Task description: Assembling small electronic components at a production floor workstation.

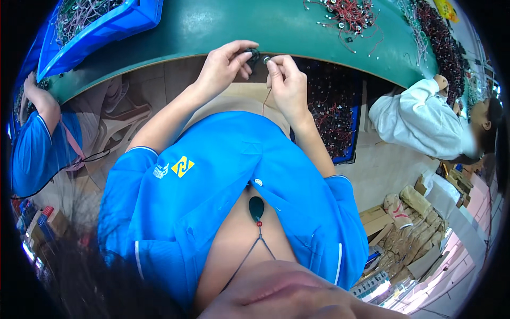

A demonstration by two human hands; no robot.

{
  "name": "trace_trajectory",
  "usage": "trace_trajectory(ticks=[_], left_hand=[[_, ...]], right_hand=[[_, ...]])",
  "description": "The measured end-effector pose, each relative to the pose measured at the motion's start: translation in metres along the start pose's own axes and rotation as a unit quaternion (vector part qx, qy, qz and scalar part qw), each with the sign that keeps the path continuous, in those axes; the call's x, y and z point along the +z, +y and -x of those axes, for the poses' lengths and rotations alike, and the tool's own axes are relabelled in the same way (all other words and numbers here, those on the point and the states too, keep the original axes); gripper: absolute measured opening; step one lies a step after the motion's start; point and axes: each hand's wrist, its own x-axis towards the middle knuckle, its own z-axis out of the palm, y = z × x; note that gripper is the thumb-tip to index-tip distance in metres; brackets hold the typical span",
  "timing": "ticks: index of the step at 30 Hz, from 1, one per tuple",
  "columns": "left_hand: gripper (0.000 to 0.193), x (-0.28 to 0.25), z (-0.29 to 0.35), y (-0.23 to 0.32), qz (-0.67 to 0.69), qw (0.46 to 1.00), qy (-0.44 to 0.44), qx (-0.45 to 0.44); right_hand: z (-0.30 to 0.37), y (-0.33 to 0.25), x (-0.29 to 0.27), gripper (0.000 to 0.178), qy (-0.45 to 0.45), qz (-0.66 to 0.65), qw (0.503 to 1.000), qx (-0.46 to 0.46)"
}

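Green bench [239,26]: curved edge, spanning the view from 10 to 2 o'clock, seen from above the wearer's blue shirt.

Blue bin [133,16]: set on the bench at 11 o'clock, filled with tangled wired parts.

Second blue bin [348,143]: below the bench edge at 3 o'clock of the hands, packed with dark parts on red wires.

Dark pile of wired parts [441,48]: heaped on the bench at 2 o'clock. A looser cluster of red-wired parts [348,16] lies at 1 o'clock, well apart from the hands.

Co-workers: one in a white sleeve [419,119] at 3 o'clock, one in a blue shirt [32,149] at 9 o'clock, both seated at the same bench.

Left hand [226,66]: raised at the bench edge, 12 o'clock. Fingers curled, thumb and forefinger pinched on a small black round part [253,53]. Grip firm, not a full fist.

Right hand [287,80]: just beside the left, at its 3 o'clock. Thumb and forefinger closed on a small silvery piece [266,60] that touches the black part or sits just beside it; which cannot be told. Remaining fingers folded loosely.

Thin red wire [264,101]: hanging straight down from the pinch point toward 6 o'clock, between the two wrists, over the lap.
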Motion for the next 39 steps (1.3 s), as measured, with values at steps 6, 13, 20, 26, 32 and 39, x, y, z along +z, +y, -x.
trace_trajectory(ticks=[6,13,20,26,32,39], left_hand=[[0.026,0.012,-0.001,-0.005,0.045,0.995,0.028,0.085],[0.026,0.015,0.002,-0.007,0.064,0.994,0.023,0.081],[0.025,0.013,-0.001,-0.014,0.006,0.992,0.012,0.127],[0.023,0.009,-0.003,-0.001,-0.025,0.992,-0.009,0.125],[0.024,0.011,-0.001,-0.003,-0.031,0.995,-0.001,0.094],[0.026,0.009,0.002,-0.004,-0.129,0.981,0.025,0.140]], right_hand=[[0.000,-0.002,0.010,0.007,-0.037,-0.304,0.949,0.076],[0.002,0.001,0.015,0.008,-0.034,-0.368,0.923,0.109],[0.003,0.007,0.014,0.008,-0.057,-0.329,0.937,0.100],[0.005,0.002,0.010,0.007,-0.069,-0.298,0.947,0.102],[0.007,-0.003,0.004,0.005,-0.068,-0.188,0.977,0.067],[0.005,0.003,0.011,0.003,-0.057,-0.137,0.988,0.028]])
